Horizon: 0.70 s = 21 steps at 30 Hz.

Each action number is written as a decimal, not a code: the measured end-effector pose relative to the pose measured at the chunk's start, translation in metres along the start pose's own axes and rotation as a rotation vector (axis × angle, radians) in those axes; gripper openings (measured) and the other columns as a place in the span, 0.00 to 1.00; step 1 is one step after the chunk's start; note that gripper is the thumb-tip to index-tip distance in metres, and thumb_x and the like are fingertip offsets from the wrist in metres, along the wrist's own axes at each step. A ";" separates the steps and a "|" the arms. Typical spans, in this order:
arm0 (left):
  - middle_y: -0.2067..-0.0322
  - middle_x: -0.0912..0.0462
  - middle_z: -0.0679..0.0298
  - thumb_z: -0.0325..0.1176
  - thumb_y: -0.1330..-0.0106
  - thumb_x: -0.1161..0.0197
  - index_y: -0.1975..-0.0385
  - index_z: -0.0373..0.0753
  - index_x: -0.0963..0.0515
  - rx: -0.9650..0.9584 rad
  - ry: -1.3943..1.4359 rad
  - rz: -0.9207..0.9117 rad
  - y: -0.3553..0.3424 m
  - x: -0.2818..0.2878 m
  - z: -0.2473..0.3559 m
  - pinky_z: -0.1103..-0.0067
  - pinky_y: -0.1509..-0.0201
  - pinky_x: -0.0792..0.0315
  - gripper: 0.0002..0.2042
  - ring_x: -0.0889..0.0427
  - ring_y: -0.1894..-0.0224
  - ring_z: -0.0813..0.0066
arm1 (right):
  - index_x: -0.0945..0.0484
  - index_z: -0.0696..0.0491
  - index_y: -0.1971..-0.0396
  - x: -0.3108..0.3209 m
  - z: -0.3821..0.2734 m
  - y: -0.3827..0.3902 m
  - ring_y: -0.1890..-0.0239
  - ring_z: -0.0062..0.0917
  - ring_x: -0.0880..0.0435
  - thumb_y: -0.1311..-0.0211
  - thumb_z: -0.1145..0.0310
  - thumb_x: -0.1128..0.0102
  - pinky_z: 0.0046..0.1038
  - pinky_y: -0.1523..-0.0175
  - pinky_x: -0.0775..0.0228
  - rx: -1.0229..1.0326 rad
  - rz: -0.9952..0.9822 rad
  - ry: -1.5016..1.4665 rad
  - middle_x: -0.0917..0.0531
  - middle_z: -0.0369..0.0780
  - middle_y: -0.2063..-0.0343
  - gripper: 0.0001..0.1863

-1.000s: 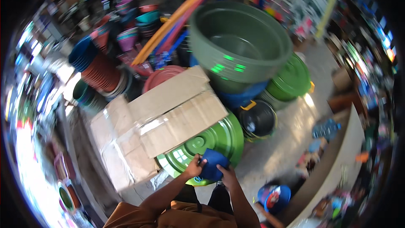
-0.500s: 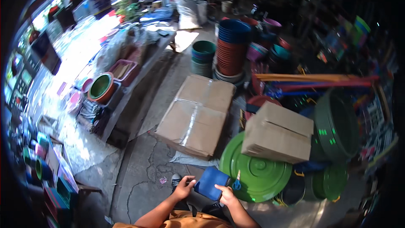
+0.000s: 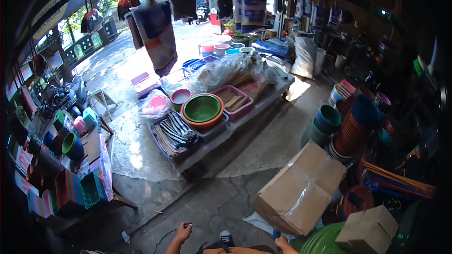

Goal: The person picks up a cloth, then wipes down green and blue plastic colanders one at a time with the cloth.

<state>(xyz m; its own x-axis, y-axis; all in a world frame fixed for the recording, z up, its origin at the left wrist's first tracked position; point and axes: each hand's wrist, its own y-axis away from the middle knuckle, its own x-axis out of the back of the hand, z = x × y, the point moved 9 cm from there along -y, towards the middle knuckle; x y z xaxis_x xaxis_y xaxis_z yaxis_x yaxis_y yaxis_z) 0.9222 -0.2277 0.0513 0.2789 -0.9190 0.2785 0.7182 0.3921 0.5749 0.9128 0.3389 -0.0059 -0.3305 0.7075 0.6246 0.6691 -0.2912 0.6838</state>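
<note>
My left hand (image 3: 184,231) is raised above the concrete floor at the bottom centre, its fingers curled in; what they hold, if anything, is too small to make out. At the lower edge, partly cut off, my right hand (image 3: 284,243) grips a flat blue object (image 3: 276,233), of which only a narrow part shows. Just beyond that hand stands a large taped cardboard box (image 3: 301,188). A green plastic lid (image 3: 322,241) and a smaller cardboard box (image 3: 369,229) are to its right.
A low table (image 3: 221,143) carries basins, baskets and plastic-wrapped goods. Stacked buckets (image 3: 351,124) and long poles (image 3: 400,178) stand at right. Another table (image 3: 106,169) holds plastic containers at left. Dustpans (image 3: 127,7) and packages (image 3: 252,7) hang overhead. My shoe (image 3: 226,237) shows below.
The view has swung left and up. Both hands were at the blue object; now they are apart, and only the right holds it. The scissors on the green lid are out of sight.
</note>
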 end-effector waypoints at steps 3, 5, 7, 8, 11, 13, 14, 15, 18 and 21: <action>0.62 0.19 0.58 0.36 0.34 0.40 0.51 0.32 0.26 -0.015 0.041 0.013 -0.040 0.018 0.040 0.76 0.60 0.25 0.16 0.20 0.65 0.73 | 0.22 0.65 0.54 0.004 -0.043 -0.018 0.45 0.49 0.23 0.50 0.68 0.49 0.40 0.41 0.32 -0.101 0.063 0.030 0.21 0.59 0.53 0.24; 0.62 0.19 0.58 0.36 0.34 0.40 0.51 0.32 0.26 -0.020 0.082 0.006 -0.071 0.021 0.063 0.76 0.59 0.25 0.16 0.20 0.65 0.73 | 0.20 0.66 0.60 0.005 -0.077 -0.040 0.49 0.51 0.21 0.51 0.68 0.48 0.42 0.43 0.30 -0.063 0.133 0.053 0.19 0.59 0.58 0.21; 0.61 0.18 0.57 0.36 0.34 0.40 0.51 0.32 0.26 -0.002 0.061 -0.007 -0.107 0.011 0.076 0.76 0.60 0.25 0.17 0.19 0.65 0.72 | 0.28 0.64 0.45 -0.009 -0.109 -0.056 0.39 0.46 0.28 0.49 0.66 0.50 0.37 0.35 0.38 -0.075 -0.096 0.036 0.25 0.59 0.46 0.29; 0.61 0.18 0.57 0.37 0.34 0.40 0.51 0.32 0.26 0.004 0.050 -0.018 -0.122 0.002 0.082 0.77 0.60 0.24 0.17 0.19 0.64 0.72 | 0.28 0.64 0.45 -0.006 -0.121 -0.066 0.39 0.46 0.28 0.49 0.66 0.50 0.37 0.35 0.38 -0.078 -0.090 0.034 0.25 0.59 0.46 0.29; 0.60 0.18 0.58 0.38 0.34 0.39 0.50 0.33 0.26 0.117 -0.030 -0.123 -0.166 -0.032 0.092 0.77 0.62 0.25 0.18 0.19 0.66 0.71 | 0.26 0.65 0.48 -0.034 -0.118 -0.155 0.43 0.44 0.23 0.48 0.63 0.46 0.36 0.39 0.34 0.054 -0.003 -0.034 0.21 0.56 0.51 0.29; 0.63 0.17 0.60 0.39 0.34 0.39 0.50 0.34 0.24 0.235 -0.115 -0.163 -0.198 -0.046 0.079 0.77 0.64 0.25 0.18 0.18 0.69 0.71 | 0.26 0.65 0.48 -0.033 -0.159 -0.171 0.44 0.43 0.22 0.48 0.63 0.46 0.36 0.40 0.33 -0.028 -0.040 -0.052 0.21 0.56 0.51 0.28; 0.61 0.17 0.63 0.42 0.33 0.41 0.48 0.37 0.25 0.295 -0.194 -0.229 -0.221 -0.055 0.071 0.76 0.65 0.26 0.19 0.18 0.67 0.71 | 0.26 0.65 0.48 -0.027 -0.178 -0.181 0.45 0.43 0.22 0.48 0.63 0.46 0.36 0.40 0.33 -0.063 -0.046 -0.073 0.20 0.55 0.51 0.28; 0.58 0.18 0.66 0.44 0.32 0.43 0.46 0.40 0.26 0.353 -0.275 -0.293 -0.244 -0.060 0.061 0.75 0.66 0.27 0.19 0.18 0.65 0.71 | 0.26 0.65 0.48 -0.019 -0.199 -0.193 0.45 0.43 0.22 0.48 0.63 0.45 0.36 0.41 0.33 -0.082 -0.044 -0.096 0.20 0.55 0.52 0.28; 0.62 0.18 0.62 0.43 0.33 0.40 0.35 0.41 0.39 0.298 -0.271 -0.368 -0.306 -0.084 0.088 0.71 0.80 0.32 0.29 0.21 0.74 0.67 | 0.26 0.65 0.49 0.013 -0.252 -0.230 0.46 0.43 0.21 0.48 0.63 0.45 0.36 0.42 0.32 -0.138 -0.024 -0.178 0.20 0.55 0.52 0.28; 0.57 0.17 0.60 0.47 0.35 0.42 0.48 0.38 0.22 0.226 -0.898 -0.425 -0.371 -0.095 0.154 0.70 0.54 0.25 0.22 0.17 0.59 0.67 | 0.26 0.65 0.49 0.049 -0.299 -0.275 0.47 0.42 0.21 0.48 0.62 0.45 0.36 0.43 0.31 -0.140 0.011 -0.240 0.19 0.54 0.53 0.28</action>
<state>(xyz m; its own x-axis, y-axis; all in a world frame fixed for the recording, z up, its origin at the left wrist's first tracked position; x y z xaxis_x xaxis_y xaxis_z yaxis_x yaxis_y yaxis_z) 0.5307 -0.2800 -0.0700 -0.6193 -0.6515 0.4381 0.4829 0.1239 0.8669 0.5139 0.2607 -0.0505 -0.1456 0.8313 0.5364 0.5675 -0.3740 0.7335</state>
